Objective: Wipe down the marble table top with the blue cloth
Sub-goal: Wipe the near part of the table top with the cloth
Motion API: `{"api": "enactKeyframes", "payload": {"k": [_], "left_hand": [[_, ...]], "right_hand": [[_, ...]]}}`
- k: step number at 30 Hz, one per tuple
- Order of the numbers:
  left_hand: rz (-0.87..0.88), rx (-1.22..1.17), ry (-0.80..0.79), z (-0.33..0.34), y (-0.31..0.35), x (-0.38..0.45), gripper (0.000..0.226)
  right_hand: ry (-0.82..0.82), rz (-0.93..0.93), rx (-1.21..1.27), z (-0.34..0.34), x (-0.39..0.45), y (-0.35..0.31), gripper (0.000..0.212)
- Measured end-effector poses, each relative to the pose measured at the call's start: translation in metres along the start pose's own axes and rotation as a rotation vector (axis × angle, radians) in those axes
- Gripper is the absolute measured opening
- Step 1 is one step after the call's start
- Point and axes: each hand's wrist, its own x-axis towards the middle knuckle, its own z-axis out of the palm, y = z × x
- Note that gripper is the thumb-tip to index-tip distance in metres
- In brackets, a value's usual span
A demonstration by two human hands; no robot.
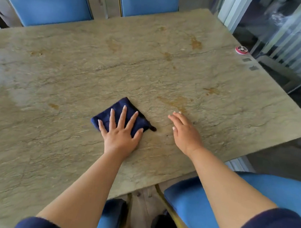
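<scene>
Beige veined marble makes up the broad surface (169, 64) I am looking down on, blotched with rusty orange patches and ringed by blue upholstered chairs (46, 2).

One folded dark blue cloth (122, 114) lies flat on that surface, a little toward my near edge and left of centre. My left hand (121, 133) sits directly on it, palm down, its fingers (122, 117) splayed wide and pressing the fabric rather than gripping it. The cloth pokes out ahead of the fingertips, and its long axis runs diagonally, from near-left to far-right. My right hand (185, 130) is just beside it to the right, apart from the cloth, flat and relaxed with fingers loosely together, holding nothing; I cannot tell whether it touches the marble.

So the left hand is the one on the job. I judge the unwiped stretch lies mostly ahead and to the right, where the nearest orange patch (174, 102) sits just beyond the right fingertips.

Count: one cloth, two hands, four chairs partly in view, one small round red and white object (241, 49) near the far right edge, beside two small grey squares (250, 63).
</scene>
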Motion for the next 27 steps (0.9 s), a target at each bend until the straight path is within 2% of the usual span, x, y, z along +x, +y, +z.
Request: {"api": "enactKeyframes", "payload": {"k": [4, 6, 8, 10, 11, 12, 14, 16, 18, 21, 24, 26, 27], "left_hand": [[0.279, 0.039, 0.017, 0.016, 0.039, -0.043, 0.062], [0.321, -0.005, -0.022, 0.015, 0.042, -0.05, 0.061], [0.272, -0.192, 0.009, 0.006, 0.036, -0.046, 0.058], [0.123, -0.356, 0.193, -0.004, 0.023, -0.038, 0.055], [0.009, -0.378, 0.282, -0.007, 0.013, -0.034, 0.055], [-0.104, -0.385, 0.323, -0.008, 0.002, -0.031, 0.056], [-0.251, -0.428, 0.3, -0.004, -0.015, -0.029, 0.059], [-0.249, -0.425, 0.264, 0.004, -0.024, -0.028, 0.063], [-0.226, -0.348, 0.272, 0.009, -0.026, -0.025, 0.063], [-0.224, -0.29, 0.272, 0.011, -0.025, -0.023, 0.063], [-0.197, -0.315, 0.265, 0.011, -0.027, -0.022, 0.066], [-0.183, -0.352, 0.283, 0.012, -0.03, -0.02, 0.066], [-0.176, -0.382, 0.293, 0.011, -0.031, -0.019, 0.067]], "right_hand": [[-0.027, -0.146, 0.015, -0.004, 0.003, 0.025, 0.05], [0.014, -0.139, 0.04, -0.001, 0.004, 0.026, 0.048], [0.072, -0.047, 0.046, 0.004, 0.005, 0.014, 0.044], [0.138, 0.07, 0.062, 0.012, 0.002, -0.015, 0.044], [0.156, 0.063, 0.057, 0.017, -0.002, -0.033, 0.047], [0.132, -0.002, 0.035, 0.024, -0.008, -0.051, 0.05], [-0.008, -0.203, -0.096, 0.039, -0.021, -0.076, 0.061], [-0.099, -0.309, -0.205, 0.044, -0.021, -0.077, 0.067], [-0.059, -0.335, -0.213, 0.04, -0.003, -0.059, 0.063], [0.086, -0.163, -0.212, 0.028, 0.037, -0.026, 0.055], [0.079, 0.104, -0.171, 0.019, 0.067, -0.014, 0.05], [0.099, 0.114, -0.153, 0.027, 0.062, -0.032, 0.05], [0.119, 0.027, -0.168, 0.034, 0.05, -0.046, 0.051]]}}
